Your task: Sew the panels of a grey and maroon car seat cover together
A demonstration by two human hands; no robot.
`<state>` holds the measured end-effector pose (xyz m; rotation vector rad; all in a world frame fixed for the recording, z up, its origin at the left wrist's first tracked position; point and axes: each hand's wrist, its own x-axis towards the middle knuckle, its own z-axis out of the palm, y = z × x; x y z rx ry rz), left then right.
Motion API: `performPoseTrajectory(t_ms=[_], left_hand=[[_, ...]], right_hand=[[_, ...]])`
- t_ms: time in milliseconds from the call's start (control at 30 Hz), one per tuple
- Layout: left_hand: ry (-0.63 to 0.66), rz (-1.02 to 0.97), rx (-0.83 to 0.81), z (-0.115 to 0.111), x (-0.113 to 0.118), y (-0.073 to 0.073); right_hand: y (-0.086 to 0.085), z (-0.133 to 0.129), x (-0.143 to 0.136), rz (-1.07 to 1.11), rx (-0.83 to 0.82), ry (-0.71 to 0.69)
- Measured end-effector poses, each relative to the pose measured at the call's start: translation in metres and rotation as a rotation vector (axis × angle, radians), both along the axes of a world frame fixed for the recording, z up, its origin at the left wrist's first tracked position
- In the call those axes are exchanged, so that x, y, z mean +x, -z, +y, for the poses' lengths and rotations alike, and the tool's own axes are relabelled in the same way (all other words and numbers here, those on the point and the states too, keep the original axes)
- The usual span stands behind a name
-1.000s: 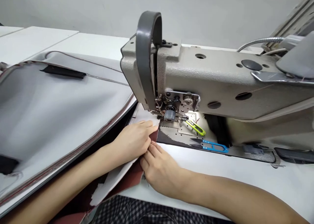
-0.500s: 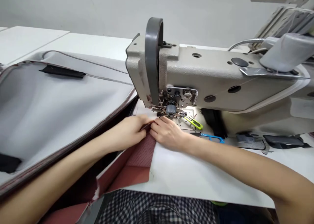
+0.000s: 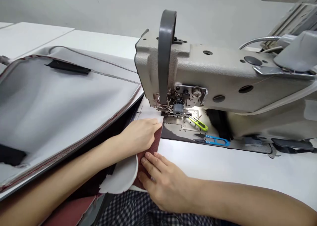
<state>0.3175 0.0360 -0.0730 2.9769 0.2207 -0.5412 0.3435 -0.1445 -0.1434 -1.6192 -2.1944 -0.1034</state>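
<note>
In the head view, my left hand is closed on the dark red perforated fabric, just in front of the sewing machine's presser foot. The fabric's pale backing faces up beside my fingertips. My right hand lies nearer to me with its fingers stretched out on the same red fabric, close to the table's front edge. A folded-over flap with a pale grey backing curls up between my left wrist and my right fingers. My left fingertips are partly hidden.
The sewing machine stands over the white table. Yellow-green thread snips and blue thread snips lie by its base. A large grey-backed sewn cover with black strips spreads over the left side.
My right hand has moved from beside the presser foot back toward me, along the red fabric. The near end of the fabric has folded over, showing its pale backing. The view has shifted slightly.
</note>
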Motion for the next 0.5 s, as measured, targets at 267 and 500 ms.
performPoseTrajectory(t_ms=[267, 500], left_hand=[[0.037, -0.023, 0.134, 0.005, 0.024, -0.002], [0.017, 0.085, 0.089, -0.006, 0.011, -0.014]], right_hand=[[0.006, 0.013, 0.02, 0.007, 0.038, 0.045], [0.006, 0.018, 0.031, 0.078, 0.015, 0.073]])
